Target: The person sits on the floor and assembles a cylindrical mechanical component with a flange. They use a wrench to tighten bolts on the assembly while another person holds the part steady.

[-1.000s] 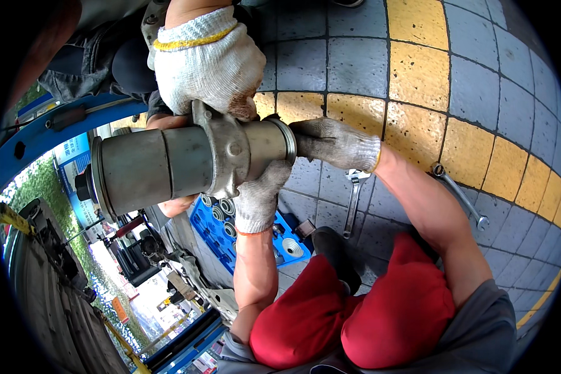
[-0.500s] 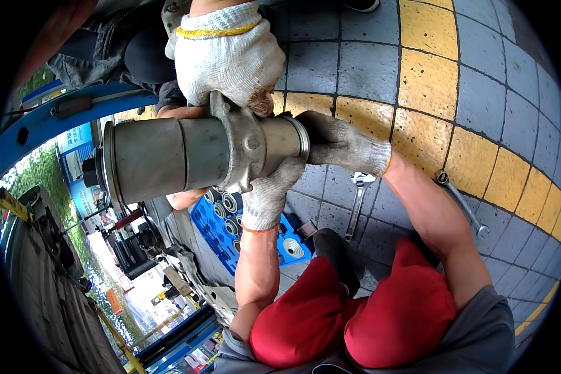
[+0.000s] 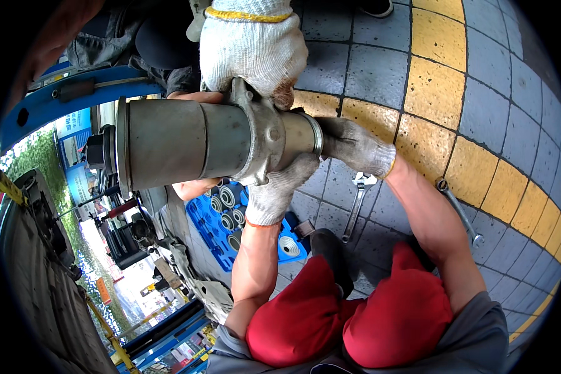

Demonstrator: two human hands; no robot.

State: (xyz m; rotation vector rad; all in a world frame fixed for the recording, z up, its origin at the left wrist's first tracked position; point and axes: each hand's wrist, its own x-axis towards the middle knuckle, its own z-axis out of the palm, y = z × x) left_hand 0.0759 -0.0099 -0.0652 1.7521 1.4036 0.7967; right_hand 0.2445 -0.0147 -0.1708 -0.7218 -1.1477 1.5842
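Observation:
A heavy grey metal cylinder [image 3: 168, 144] with a cast flange [image 3: 262, 146] lies level in front of me. My left hand [image 3: 275, 194], in a white knit glove, grips it from below at the flange. My right hand [image 3: 355, 147], also gloved, holds the narrow right end. From the top of the picture another person's gloved hand [image 3: 253, 51] presses on the flange. Bare fingers of that person [image 3: 194, 187] show under and behind the cylinder.
A blue tray [image 3: 227, 219] of round metal rings lies on the paving below the cylinder. Two wrenches [image 3: 355, 202] [image 3: 458, 210] rest on the grey and yellow tiles at the right. A blue metal frame [image 3: 62, 107] runs at the left. My red-clad knees [image 3: 355, 315] fill the bottom.
The cylinder has shifted a little right and up in view. The other person's gloved hand has moved right with it, staying on the flange. My grips are unchanged.

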